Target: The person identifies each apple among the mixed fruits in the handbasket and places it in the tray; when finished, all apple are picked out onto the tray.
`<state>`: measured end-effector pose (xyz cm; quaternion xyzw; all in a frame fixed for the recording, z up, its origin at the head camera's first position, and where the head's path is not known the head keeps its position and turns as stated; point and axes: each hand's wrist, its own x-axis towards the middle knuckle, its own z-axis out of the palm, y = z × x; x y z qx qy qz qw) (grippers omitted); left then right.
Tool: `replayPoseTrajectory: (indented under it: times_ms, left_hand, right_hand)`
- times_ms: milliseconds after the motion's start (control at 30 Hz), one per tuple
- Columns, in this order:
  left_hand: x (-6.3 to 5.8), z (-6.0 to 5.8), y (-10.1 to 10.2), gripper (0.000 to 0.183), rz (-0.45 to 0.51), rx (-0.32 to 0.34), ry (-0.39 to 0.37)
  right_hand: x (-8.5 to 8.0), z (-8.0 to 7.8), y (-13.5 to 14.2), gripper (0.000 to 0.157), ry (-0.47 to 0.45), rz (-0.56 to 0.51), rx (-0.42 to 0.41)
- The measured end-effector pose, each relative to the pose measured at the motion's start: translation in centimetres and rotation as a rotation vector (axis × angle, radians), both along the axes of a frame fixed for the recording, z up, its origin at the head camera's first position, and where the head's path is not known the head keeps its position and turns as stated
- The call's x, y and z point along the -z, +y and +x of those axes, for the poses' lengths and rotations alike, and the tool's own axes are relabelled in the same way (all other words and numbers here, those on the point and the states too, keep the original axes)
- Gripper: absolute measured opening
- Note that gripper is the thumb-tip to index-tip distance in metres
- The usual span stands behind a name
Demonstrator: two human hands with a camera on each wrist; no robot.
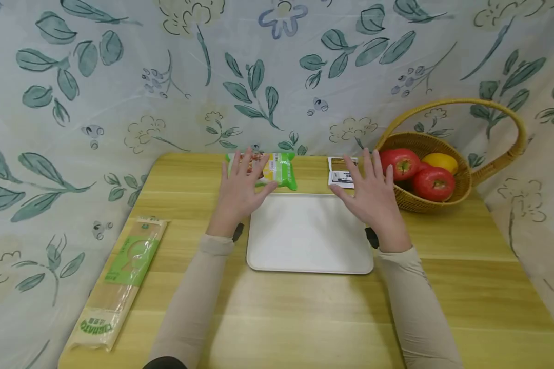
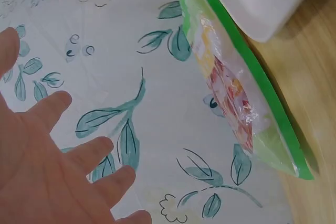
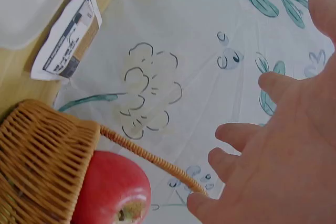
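Both hands are held out over the table with fingers spread and nothing in them. In the head view the left hand (image 1: 240, 193) overlaps the left part of a green and white food bag (image 1: 283, 170), whose printed front shows in the left wrist view. My right hand (image 1: 373, 201) appears beside a small white and brown packet (image 1: 342, 173) and the wicker basket (image 1: 415, 205). Between the forearms lies a white rectangular tray (image 1: 310, 236). The right wrist view shows the spread fingers (image 3: 236, 136) near the basket's handle (image 3: 152, 156).
Two red apples (image 1: 433, 183) and a yellow fruit (image 1: 440, 163) fill the basket at the back right. A long clear pack of noodles (image 1: 126, 277) lies along the table's left edge. Behind the wooden table (image 1: 295, 318) hangs a leaf-patterned cloth (image 1: 277, 77).
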<state>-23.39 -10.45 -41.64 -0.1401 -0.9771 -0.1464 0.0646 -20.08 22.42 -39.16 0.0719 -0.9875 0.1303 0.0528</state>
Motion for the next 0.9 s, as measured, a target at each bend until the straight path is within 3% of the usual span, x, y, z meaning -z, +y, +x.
replayPoseTrajectory:
  times_ms: [300, 500, 700, 900]
  left_hand:
    - [-0.8, 1.0, -0.4, 0.075, 0.178, 0.040, 0.006]
    - [-0.6, 2.3, -1.4, 0.071, 0.307, 0.060, -0.118]
    - [0.9, 3.1, -3.1, 0.068, 0.392, 0.055, -0.266]
    - [3.1, 3.3, -4.9, 0.072, 0.426, 0.065, -0.388]
  right_hand:
    - [-2.1, 0.7, 2.5, 0.090, 0.094, -0.094, 0.028]
    - [-2.8, 1.5, 5.8, 0.092, 0.173, -0.200, 0.099]
    - [-2.7, 2.2, 9.7, 0.093, 0.227, -0.291, 0.170]
    - [-1.9, 2.3, 13.4, 0.089, 0.234, -0.436, 0.112]
